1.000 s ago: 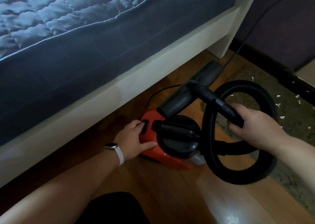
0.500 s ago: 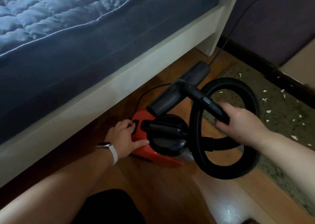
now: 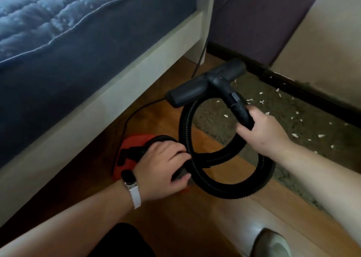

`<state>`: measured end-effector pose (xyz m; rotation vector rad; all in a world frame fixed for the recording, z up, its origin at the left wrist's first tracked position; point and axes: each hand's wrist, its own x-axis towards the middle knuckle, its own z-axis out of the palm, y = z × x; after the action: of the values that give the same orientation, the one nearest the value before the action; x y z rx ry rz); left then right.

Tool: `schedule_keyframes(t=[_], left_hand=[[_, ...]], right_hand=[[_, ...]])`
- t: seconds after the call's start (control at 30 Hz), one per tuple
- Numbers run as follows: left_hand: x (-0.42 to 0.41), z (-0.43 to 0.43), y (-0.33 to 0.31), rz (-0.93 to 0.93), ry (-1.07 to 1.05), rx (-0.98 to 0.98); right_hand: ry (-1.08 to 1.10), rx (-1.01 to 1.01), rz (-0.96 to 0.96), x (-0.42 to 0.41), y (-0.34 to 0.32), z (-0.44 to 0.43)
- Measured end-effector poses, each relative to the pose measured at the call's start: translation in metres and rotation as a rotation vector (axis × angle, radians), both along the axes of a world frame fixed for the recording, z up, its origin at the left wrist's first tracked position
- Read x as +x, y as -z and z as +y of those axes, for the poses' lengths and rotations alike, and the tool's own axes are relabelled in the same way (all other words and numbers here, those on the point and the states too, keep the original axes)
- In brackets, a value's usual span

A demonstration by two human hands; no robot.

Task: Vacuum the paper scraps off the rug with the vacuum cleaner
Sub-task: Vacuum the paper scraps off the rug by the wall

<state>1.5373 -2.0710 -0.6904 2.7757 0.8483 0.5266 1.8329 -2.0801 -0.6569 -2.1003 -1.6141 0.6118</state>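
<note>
Paper scraps point(image 3: 293, 120) lie scattered on the rug point(image 3: 312, 139). The wand is gripped by the right hand point(image 3: 261, 131), the canister handle by the left hand point(image 3: 162, 168); the looped hose point(image 3: 234, 188) could kink.

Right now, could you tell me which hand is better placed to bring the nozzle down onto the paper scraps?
The right hand: it grips the wand behind the nozzle, beside the scraps.

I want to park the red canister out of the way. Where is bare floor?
Bare wood lies between the hose loop and the shoe, and along the bed frame. The rug is strewn with paper scraps.
</note>
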Motion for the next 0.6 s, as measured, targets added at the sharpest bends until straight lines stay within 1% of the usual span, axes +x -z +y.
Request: schedule_keyframes(t=[0.13,0.27,0.43,0.6], left_hand=[[0.055,-0.004,0.008,0.282,0.241,-0.022],[0.100,-0.019,0.019,0.576,0.374,-0.112],[0.141,-0.040,0.031,0.721,0.380,-0.204],[0.185,-0.057,0.018,0.730,0.436,-0.268]], right_hand=[[0.116,0.022,0.023,0.022,-0.011,-0.017],[0.271,0.049,0.010,0.044,-0.024,-0.041],[0.434,0.065,0.016,0.080,-0.023,-0.077],[0.542,0.031,0.031,0.128,-0.020,-0.101]])
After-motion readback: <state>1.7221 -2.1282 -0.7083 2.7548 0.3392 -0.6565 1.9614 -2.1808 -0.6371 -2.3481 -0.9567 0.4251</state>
